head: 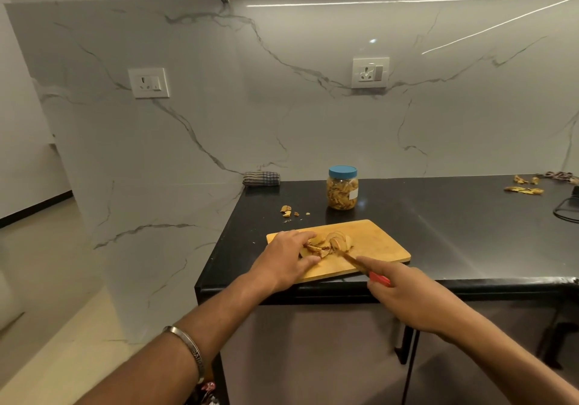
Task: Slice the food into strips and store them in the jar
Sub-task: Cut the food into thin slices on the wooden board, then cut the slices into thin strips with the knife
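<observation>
**Inspector:** Start with the largest item.

**Onlooker:** The glossy black stone counter (438, 232) fills the right half of the frame. On its near edge, lower centre, lies the rectangular pale wooden cutting board (376, 248), slightly overhanging. Pressure there could tip or slide it.

**Inspector:** The jar?

**Onlooker:** The clear plastic jar with a blue lid (342, 187) stands behind the board, capped and already holding strips. It must be opened before storing.

**Inspector:** Hands?

**Onlooker:** The left hand (286, 259) pins the pile of tan sliced food (327, 243) on the board, fingers curled over it. The right hand (404, 298) grips the red-handled knife (360, 265), forefinger along the spine.

**Inspector:** Main hazard?

**Onlooker:** The blade tip sits just beside the left fingertips; a slip on those curled, uneven pieces could nick them, I judge.
</observation>
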